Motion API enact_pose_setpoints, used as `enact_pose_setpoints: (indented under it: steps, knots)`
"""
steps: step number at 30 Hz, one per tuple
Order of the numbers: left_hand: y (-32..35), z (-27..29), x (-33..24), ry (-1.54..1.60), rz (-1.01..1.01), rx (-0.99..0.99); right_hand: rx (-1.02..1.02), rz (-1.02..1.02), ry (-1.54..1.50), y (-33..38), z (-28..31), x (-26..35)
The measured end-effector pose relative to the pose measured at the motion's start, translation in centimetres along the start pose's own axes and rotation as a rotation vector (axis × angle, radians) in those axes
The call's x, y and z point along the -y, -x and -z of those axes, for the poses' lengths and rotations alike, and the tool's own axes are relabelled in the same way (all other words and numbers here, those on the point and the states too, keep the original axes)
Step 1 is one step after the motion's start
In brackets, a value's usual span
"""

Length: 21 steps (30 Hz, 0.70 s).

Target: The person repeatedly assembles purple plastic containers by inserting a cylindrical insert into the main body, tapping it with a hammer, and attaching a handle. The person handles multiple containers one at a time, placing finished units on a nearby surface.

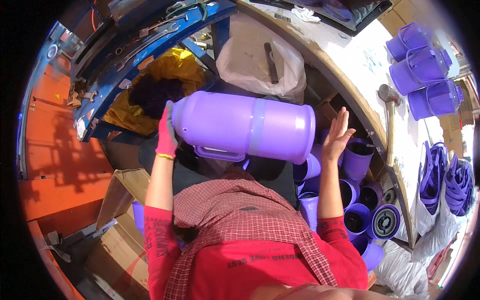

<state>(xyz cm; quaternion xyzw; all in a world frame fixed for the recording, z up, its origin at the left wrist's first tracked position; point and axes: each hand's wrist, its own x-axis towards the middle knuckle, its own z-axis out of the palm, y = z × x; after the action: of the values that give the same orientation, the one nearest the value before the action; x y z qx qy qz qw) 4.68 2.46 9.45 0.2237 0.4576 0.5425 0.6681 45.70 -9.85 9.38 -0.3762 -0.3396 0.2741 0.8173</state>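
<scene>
A long purple plastic jug (225,122) lies sideways in front of my body, with a paler band round its middle and a handle on its near side. My left hand (167,134), in a pink and dark work glove, grips the jug's narrower left end. My right hand (337,136) is bare and held up beside the wide right end, its fingers straight and a small gap showing between palm and jug. A red checked cloth (240,200) covers my lap.
Several purple cylindrical parts (356,220) crowd the floor at my right. On the white workbench (350,55) lie a hammer (390,117) and purple lidded containers (422,67). Bags of purple straps (457,187) hang right. Left are a blue metal frame (107,100) with wrenches and a cardboard box (120,250).
</scene>
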Motion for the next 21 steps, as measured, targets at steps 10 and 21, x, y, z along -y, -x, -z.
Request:
enact_pose_setpoints:
  steps: [10,21]
  knots:
    - [-3.5,3.3,0.0,-0.009,0.014,0.086,-0.027,0.021,0.346,0.4,1.3,5.5]
    - [5.4,-0.1,-5.7,-0.037,-0.532,0.382,-0.048,-0.235,0.442,5.6,-5.5,8.0]
